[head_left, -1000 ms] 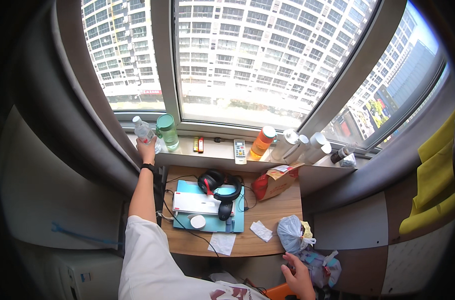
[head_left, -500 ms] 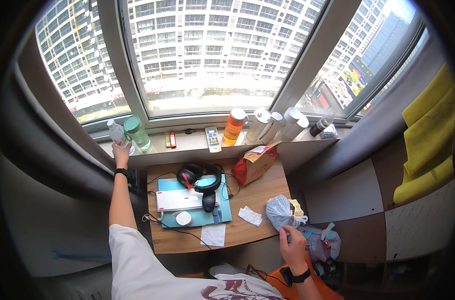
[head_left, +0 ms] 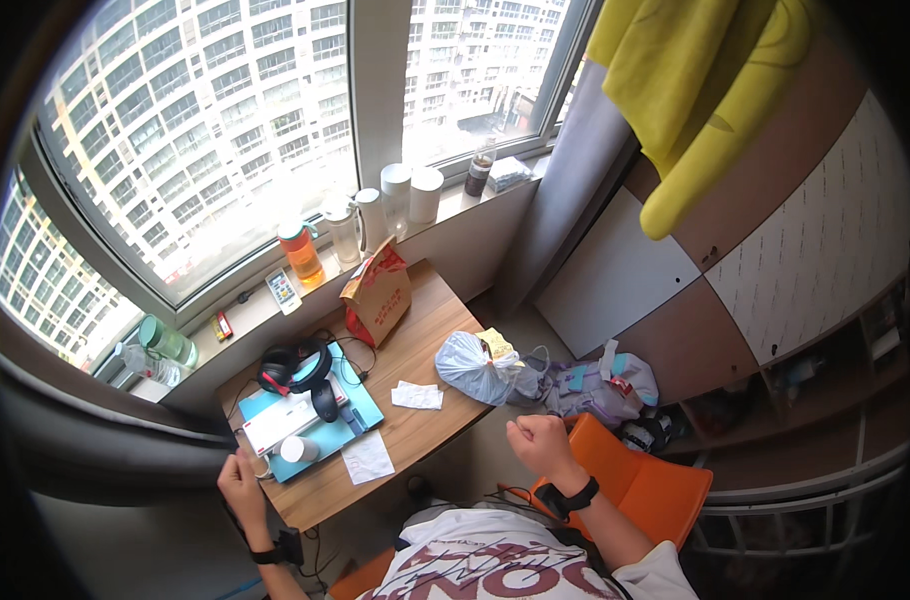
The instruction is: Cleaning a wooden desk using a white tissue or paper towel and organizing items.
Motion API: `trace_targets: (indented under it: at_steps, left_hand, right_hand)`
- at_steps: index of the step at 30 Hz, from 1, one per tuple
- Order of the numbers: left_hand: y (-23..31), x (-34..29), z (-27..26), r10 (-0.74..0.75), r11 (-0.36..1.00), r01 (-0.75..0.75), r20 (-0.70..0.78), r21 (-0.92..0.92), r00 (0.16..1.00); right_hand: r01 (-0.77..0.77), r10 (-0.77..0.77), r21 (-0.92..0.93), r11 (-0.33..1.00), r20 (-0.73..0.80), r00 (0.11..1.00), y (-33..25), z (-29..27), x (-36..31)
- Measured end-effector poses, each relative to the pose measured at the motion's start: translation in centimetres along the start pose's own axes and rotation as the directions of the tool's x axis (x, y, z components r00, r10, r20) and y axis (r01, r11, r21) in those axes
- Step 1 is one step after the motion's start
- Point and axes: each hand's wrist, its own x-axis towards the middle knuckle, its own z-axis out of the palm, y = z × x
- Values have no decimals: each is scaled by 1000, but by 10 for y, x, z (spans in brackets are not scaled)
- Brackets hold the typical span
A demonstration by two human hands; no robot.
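My left hand is closed in a loose fist beside the left edge of the wooden desk, with nothing visible in it. My right hand, also curled into a fist and showing nothing held, is over the floor beside an orange chair. Nearest the left hand on the desk are a white cup, a long white box and a light-blue folder. Black headphones and a dark game controller lie there too. On the sill, a clear plastic bottle stands beside a green bottle.
Farther along the sill are a remote control, an orange bottle and several pale jugs and cups. A paper bag, napkins and a tied plastic bag are on the desk. A purple bag is beyond its right side. Cables trail down.
My left hand has let go of the clear bottle on the sill and drawn back toward me. My right hand has closed more. The view has turned right.
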Motion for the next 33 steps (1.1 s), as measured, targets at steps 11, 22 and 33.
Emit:
trace_targets:
  at_steps: [11, 22, 33]
  left_hand:
    - [199, -155, 211, 355, 902, -428, 660, -56, 662]
    - [253, -311, 359, 504, 623, -706, 863, -337, 33]
    - [280, -403, 417, 391, 553, -643, 846, -530, -361]
  right_hand:
    - [-182, 191, 68, 981, -160, 968, 86, -109, -132]
    - [-598, 628, 245, 764, -498, 598, 209, -209, -400]
    - [-745, 690, 439, 503, -723, 41, 171, -204, -587]
